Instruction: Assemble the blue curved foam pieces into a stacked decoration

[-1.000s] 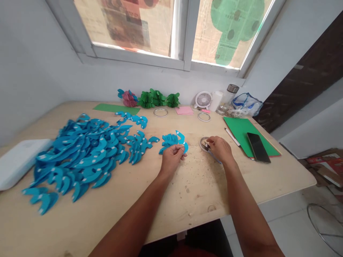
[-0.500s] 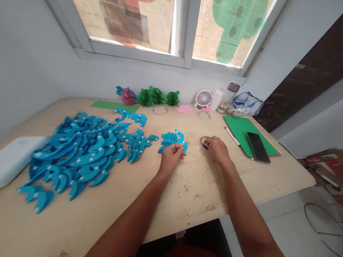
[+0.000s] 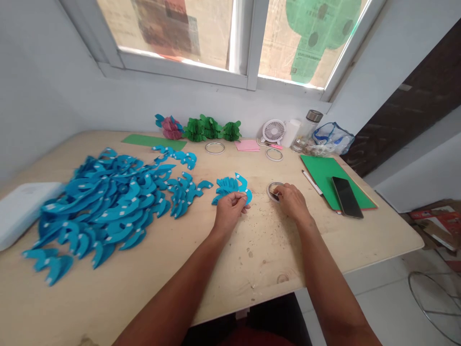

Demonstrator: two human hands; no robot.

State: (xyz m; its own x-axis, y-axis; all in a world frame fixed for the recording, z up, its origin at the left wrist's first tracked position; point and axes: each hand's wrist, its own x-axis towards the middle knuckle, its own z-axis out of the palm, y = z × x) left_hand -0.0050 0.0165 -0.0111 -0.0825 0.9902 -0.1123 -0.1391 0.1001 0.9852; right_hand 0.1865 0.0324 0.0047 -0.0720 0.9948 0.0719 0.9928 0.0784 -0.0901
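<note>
Blue paper (image 3: 248, 195), pinched by the left hand (image 3: 231, 210), lies left of the right hand (image 3: 293, 202), whose hold is unclear.

Pale wood-grained worktop (image 3: 173, 269) with brown knots (image 3: 283, 278). At nine o'clock, bright blue paper pieces (image 3: 120, 180) dotted with white squares (image 3: 131, 200). At ten, a pink paper ball (image 3: 172, 129) with blue leaves (image 3: 159, 118); at eleven, green paper balls (image 3: 211, 128). At three, a bright green sheet (image 3: 320, 180) and black phone (image 3: 346, 197); at one, a green window shape (image 3: 330, 31) with darker spots (image 3: 313, 39).
</note>
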